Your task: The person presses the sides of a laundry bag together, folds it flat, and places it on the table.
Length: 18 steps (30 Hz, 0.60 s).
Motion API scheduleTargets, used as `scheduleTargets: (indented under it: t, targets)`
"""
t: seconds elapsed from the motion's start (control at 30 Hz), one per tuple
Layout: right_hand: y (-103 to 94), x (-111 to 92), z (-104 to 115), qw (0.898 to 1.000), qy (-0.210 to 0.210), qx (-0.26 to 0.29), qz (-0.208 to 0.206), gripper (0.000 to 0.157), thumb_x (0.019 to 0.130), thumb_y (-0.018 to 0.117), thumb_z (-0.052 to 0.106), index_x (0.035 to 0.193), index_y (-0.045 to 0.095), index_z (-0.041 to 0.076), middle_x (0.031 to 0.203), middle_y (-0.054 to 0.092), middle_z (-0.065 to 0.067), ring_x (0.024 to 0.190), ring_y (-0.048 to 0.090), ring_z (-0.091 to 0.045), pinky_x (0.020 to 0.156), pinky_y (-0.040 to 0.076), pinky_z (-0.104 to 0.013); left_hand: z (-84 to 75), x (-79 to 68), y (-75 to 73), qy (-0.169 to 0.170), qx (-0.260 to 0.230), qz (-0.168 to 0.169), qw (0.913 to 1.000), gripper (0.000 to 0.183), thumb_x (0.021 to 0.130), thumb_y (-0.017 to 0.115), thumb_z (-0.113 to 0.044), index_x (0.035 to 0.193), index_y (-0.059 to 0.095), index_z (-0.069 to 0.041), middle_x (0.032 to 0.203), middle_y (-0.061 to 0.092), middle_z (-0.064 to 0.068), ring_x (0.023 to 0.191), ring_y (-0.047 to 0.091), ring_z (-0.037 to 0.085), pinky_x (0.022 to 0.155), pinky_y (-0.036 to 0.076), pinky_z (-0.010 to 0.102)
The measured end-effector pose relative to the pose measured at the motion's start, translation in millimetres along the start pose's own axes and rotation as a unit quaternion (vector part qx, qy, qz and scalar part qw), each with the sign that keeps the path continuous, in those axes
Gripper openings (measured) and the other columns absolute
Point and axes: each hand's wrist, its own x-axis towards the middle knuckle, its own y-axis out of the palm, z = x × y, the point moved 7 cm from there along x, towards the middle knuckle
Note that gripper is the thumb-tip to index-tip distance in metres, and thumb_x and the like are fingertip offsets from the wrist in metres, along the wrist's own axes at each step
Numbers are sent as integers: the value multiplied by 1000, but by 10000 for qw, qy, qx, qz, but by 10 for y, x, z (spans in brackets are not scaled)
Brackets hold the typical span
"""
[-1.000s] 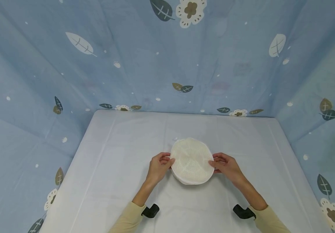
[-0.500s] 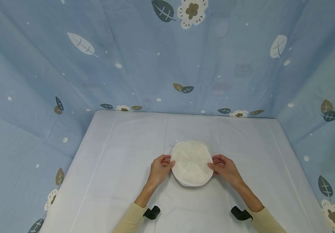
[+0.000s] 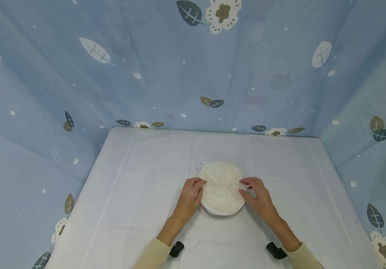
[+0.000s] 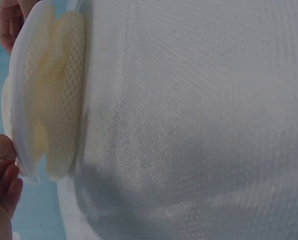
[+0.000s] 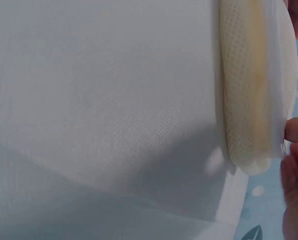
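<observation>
A round cream mesh laundry bag (image 3: 221, 188) with a white rim sits on the white table in the head view. In the left wrist view, the bag (image 4: 64, 90) is seen from the side, its lower half bulging and creased. My left hand (image 3: 189, 196) is at the bag's left edge, its fingertips over the top mesh near the rim. At the right edge is my right hand (image 3: 260, 198), thumb and fingers apart beside the rim. In the right wrist view, that hand's thumb (image 5: 296, 131) touches or nearly touches the rim of the bag (image 5: 254, 85).
A white cloth covers the table (image 3: 146, 168). Blue curtains (image 3: 159, 74) printed with leaves and flowers hang behind it and on both sides. Black camera mounts (image 3: 276, 251) stick out from both wrists.
Both hands pinched the bag's edges earlier; their grip has loosened. The left hand has moved inward over the mesh, and the right thumb and fingers have spread. The bag stays about where it was.
</observation>
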Motion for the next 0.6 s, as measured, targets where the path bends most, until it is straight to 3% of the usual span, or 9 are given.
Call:
scheduleTargets:
  t: [0.13,0.27,0.43,0.6]
  targets:
    - [52,2,83,9967,-749,-15,319,44,83,77,-14,122,69,6,124,64,-7,117,57,-25,102,38,-9,-84,-3,42,527,105,283,9982,37,88,67,18,120,70,-1,120,64,13,110,59,27,91,55,35]
    - [103,-15,166,9889,-1317,-116,678,49,84,73,-18,128,67,4,131,63,-11,123,57,-29,110,33,-10,-133,-22,77,889,254,432,9948,36,88,68,13,120,71,-2,122,65,15,114,60,29,94,55,38]
    - [150,-31,223,9829,-1525,-396,949,47,87,78,-3,133,67,3,136,61,-11,126,56,-30,113,33,-14,-127,-46,89,1095,448,312,9925,25,89,77,-6,114,74,-4,120,68,13,113,63,27,93,55,35]
    - [189,-47,205,9812,-1565,-610,950,48,87,81,7,133,67,4,136,60,-12,126,57,-30,111,38,-19,-91,-86,95,1198,612,305,9904,33,86,86,-19,113,75,-4,119,70,13,109,65,27,89,57,35]
